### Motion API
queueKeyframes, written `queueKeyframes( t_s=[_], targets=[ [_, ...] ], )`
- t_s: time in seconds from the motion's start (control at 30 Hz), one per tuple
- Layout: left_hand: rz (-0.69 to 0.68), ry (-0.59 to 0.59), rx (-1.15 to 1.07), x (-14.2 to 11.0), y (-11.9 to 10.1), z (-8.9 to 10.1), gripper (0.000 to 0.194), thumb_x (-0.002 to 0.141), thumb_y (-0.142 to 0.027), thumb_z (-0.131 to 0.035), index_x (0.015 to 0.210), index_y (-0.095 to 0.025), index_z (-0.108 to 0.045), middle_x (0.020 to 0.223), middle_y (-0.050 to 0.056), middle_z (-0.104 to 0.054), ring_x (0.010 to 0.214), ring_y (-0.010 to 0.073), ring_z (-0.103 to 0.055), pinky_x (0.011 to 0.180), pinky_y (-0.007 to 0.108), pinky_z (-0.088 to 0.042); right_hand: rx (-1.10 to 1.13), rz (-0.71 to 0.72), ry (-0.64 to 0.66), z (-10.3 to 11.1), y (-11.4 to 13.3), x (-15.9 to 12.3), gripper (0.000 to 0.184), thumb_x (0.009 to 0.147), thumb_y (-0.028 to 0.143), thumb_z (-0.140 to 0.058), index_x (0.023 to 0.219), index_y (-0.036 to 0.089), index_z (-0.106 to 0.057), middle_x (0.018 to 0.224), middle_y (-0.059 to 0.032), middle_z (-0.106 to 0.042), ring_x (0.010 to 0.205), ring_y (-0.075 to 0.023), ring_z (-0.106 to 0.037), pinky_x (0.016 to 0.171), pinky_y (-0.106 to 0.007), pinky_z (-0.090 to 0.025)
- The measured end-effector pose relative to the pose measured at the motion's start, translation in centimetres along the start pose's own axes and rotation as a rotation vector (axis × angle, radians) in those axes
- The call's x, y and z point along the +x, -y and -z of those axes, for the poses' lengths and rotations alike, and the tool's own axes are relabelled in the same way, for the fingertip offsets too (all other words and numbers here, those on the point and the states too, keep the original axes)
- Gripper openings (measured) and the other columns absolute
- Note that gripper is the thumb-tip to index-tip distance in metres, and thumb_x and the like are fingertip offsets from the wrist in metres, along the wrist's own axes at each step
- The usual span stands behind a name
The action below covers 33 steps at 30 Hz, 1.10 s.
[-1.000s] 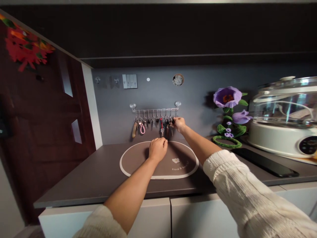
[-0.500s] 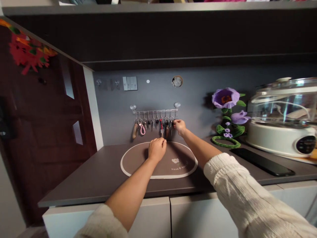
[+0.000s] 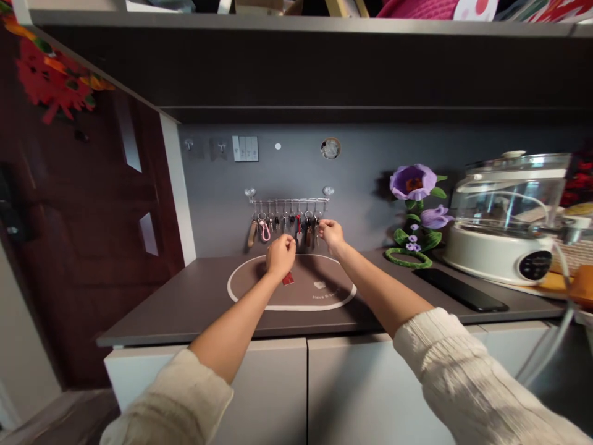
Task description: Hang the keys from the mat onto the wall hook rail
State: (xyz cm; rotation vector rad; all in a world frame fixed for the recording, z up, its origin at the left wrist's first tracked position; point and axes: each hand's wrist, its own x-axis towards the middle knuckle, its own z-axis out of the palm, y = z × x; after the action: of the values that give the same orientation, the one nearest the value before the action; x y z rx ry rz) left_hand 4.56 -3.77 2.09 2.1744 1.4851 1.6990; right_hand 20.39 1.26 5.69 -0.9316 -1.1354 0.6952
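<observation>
A clear key rail (image 3: 290,200) is fixed to the grey wall, with several keys hanging from its hooks. Among them are a pink loop (image 3: 265,230), a brown strap (image 3: 252,233) and a key with a red tag (image 3: 299,227). At the rail's right end, my right hand (image 3: 332,235) pinches at the last hanging keys (image 3: 317,226). My left hand (image 3: 281,254) is closed in front of the rail, above the mat; what its fingers hold is hidden. Just below it shows a small red piece (image 3: 288,279); I cannot tell whether it hangs or lies.
An oval brown mat (image 3: 250,296) lies on the dark counter (image 3: 152,309). To the right stand purple knitted flowers (image 3: 414,182), a black phone (image 3: 461,289) and a white appliance with a clear top (image 3: 495,253). A shelf (image 3: 296,68) overhangs; a door (image 3: 102,247) is at left.
My left hand has risen and shifted slightly left, and the red piece now shows below it. My right hand stays at the rail's right end. The view has shifted a little.
</observation>
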Motion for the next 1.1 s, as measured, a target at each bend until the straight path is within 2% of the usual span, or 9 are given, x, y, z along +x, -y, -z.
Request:
queueKeyframes(
  t_s=[0.17, 0.33, 0.5, 0.73, 0.93, 1.1],
  targets=[
    [0.061, -0.004, 0.008, 0.7, 1.5, 1.9, 0.011, 0.075, -0.022, -0.049, 0.079, -0.019, -0.059, 0.071, 0.001, -0.063, 0.064, 0.0118, -0.055, 0.062, 0.022, -0.038, 0.076, -0.144, 0.008, -1.4, 0.0, -3.9, 0.003, 0.073, 0.015, -0.048, 0.073, 0.018, -0.049, 0.061, 0.0004, -0.056, 0.050, -0.0074, -0.049, 0.049, -0.019, -0.037],
    [0.094, 0.016, 0.020, -0.2, 4.3, 2.4, 0.013, 0.075, -0.020, -0.049, 0.081, -0.018, -0.060, 0.073, 0.001, -0.063, 0.066, 0.0113, -0.055, 0.064, 0.022, -0.040, 0.016, -0.207, 0.081, -2.0, -1.7, -6.3, 0.004, 0.077, 0.016, -0.046, 0.079, 0.018, -0.049, 0.062, 0.0008, -0.056, 0.052, -0.0076, -0.051, 0.050, -0.019, -0.038],
    [0.080, 0.172, 0.078, -1.2, 5.9, 2.3, 0.015, 0.076, -0.020, -0.048, 0.081, -0.017, -0.063, 0.078, 0.003, -0.064, 0.071, 0.0128, -0.055, 0.068, 0.024, -0.041, -0.274, -0.063, 0.261, -1.6, -4.0, -6.7, 0.005, 0.075, 0.020, -0.049, 0.075, 0.016, -0.051, 0.064, 0.0006, -0.056, 0.055, -0.0078, -0.050, 0.055, -0.020, -0.039],
    [-0.082, 0.370, 0.225, -1.7, 5.0, 1.9, 0.019, 0.077, -0.027, -0.050, 0.079, -0.019, -0.067, 0.086, 0.006, -0.066, 0.080, 0.0167, -0.056, 0.074, 0.027, -0.040, -0.682, 0.062, 0.454, -1.0, -4.4, -7.1, 0.013, 0.072, 0.026, -0.052, 0.072, 0.014, -0.059, 0.064, 0.0004, -0.059, 0.058, -0.0090, -0.047, 0.061, -0.021, -0.036],
    [-0.102, 0.440, 0.236, -1.7, 5.4, 1.3, 0.028, 0.076, -0.040, -0.050, 0.074, -0.019, -0.068, 0.078, 0.005, -0.067, 0.072, 0.0165, -0.056, 0.068, 0.026, -0.040, -0.787, 0.087, 0.537, -1.3, -4.0, -7.2, 0.020, 0.073, 0.030, -0.052, 0.073, 0.013, -0.062, 0.067, -0.0008, -0.060, 0.059, -0.0093, -0.047, 0.059, -0.020, -0.034],
    [-0.153, 0.476, 0.193, -1.6, 5.9, 0.9, 0.022, 0.074, -0.032, -0.052, 0.074, -0.018, -0.069, 0.079, 0.005, -0.066, 0.072, 0.0162, -0.056, 0.068, 0.026, -0.041, -0.794, 0.091, 0.563, -1.3, -4.0, -7.1, 0.018, 0.072, 0.026, -0.052, 0.074, 0.013, -0.064, 0.068, -0.0016, -0.061, 0.059, -0.0093, -0.047, 0.057, -0.020, -0.034]
  ],
)
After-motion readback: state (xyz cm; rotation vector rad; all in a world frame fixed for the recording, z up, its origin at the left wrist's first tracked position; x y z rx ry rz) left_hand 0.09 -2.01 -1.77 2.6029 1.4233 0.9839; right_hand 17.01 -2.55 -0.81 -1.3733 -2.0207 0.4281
